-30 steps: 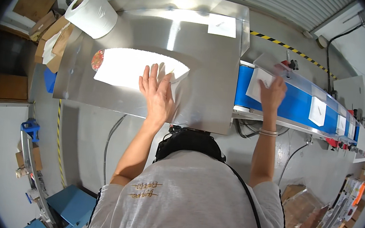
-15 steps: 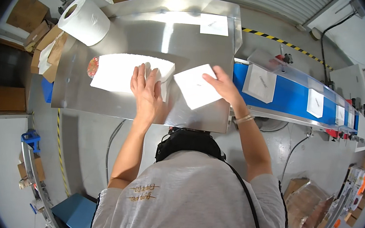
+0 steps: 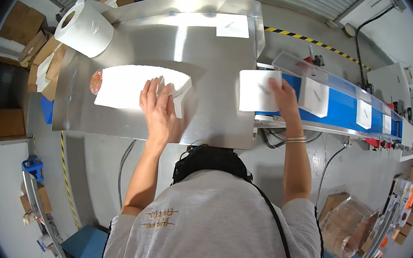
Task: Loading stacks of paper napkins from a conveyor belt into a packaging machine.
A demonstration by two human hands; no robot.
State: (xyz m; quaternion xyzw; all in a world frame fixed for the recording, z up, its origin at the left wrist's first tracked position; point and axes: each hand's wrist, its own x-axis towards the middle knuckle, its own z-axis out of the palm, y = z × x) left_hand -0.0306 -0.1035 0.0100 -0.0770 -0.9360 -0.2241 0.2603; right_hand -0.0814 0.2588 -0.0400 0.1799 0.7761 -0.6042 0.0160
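A row of white flat paper bags (image 3: 120, 85) lies fanned on the steel table (image 3: 212, 122). Against its left end rests a round red patterned thing (image 3: 95, 82). My left hand (image 3: 159, 111) lies over the row's right part, fingers stretched out. In my right hand (image 3: 286, 98) is a single square white paper bag (image 3: 256, 91), pinched at its right side. That bag hangs over the seam between the table and the blue conveyor belt (image 3: 341, 112). Just beyond my right hand, another white bag (image 3: 314, 98) lies on the belt.
Further along the belt lie several white bags (image 3: 364, 114), beside a clear plastic guard (image 3: 323, 76). A large white roll (image 3: 88, 31) stands at the table's far left. One white sheet (image 3: 232, 27) lies at its back right corner. Cardboard boxes (image 3: 42, 64) sit left of the table.
My right hand has carried the square bag rightward from above the table to the belt's near end, and the bag has turned straighter. My left hand stays on the row.
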